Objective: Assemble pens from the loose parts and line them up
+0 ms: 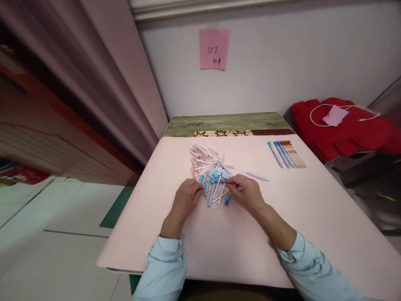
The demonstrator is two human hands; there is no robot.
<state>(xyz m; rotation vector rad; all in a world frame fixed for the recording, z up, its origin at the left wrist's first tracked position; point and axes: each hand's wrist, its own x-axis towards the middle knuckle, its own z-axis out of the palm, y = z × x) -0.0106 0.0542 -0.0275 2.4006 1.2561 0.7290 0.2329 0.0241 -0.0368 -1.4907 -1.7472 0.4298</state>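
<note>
- Head view, left hand (186, 197): the fingers (197, 187) are bent together at the near left edge of the loose pile. They lie just beside short blue tubes (207, 188); I cannot tell whether they grasp one.
- Head view, right hand (247, 191): the thumb and forefinger meet at the end of a dark blue part (222, 180) and appear to be grasping it. Whether it is lifted off the pile cannot be told.
- Between the two sets of fingers: light blue barrels (211, 195) and white sticks (222, 193) lie crossed on the counter (232, 246).
- Just nearer than the right fingers: a small blue piece (227, 200), apart from them.
- Beyond the left fingers: pink parts (194, 164) and further white sticks, heaped and overlapping.
- Beyond and to the right of the right fingers: one lavender pen (256, 175), lying alone.
- Farther right, well apart from the right fingers: a row of pens (285, 154), side by side, blue-topped at its left and brown-topped at its right.
- Progress, as judged: the aligned pens look whole and set aside; the blue, white and pink parts remain unsorted and loose. The work appears partly done, with much left.
</note>
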